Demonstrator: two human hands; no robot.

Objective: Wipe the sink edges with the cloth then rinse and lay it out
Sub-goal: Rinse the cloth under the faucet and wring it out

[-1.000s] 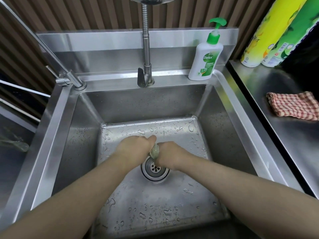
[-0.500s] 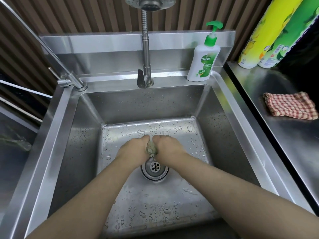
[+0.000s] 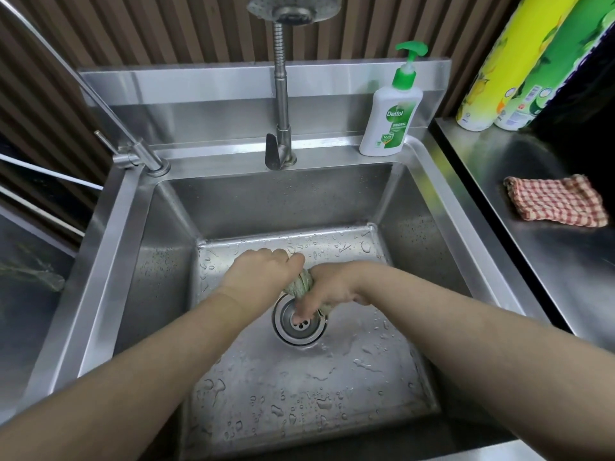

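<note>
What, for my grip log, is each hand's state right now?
Left hand: closed, grips the cloth.
Right hand: closed, grips the same cloth.

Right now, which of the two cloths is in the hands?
The greenish cloth, bunched and gripped by the left hand and right hand over the drain. The red checked cloth lies on the counter, untouched.

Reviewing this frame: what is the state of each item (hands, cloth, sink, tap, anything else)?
Cloth, wadded, twisted above the drain.
Left hand, gripping cloth.
Right hand, gripping cloth.
Sink, floor beaded with droplets.
Tap, no stream visible.
Soap bottle, upright on rear ledge.
Checked cloth, lying rumpled on counter.
</note>
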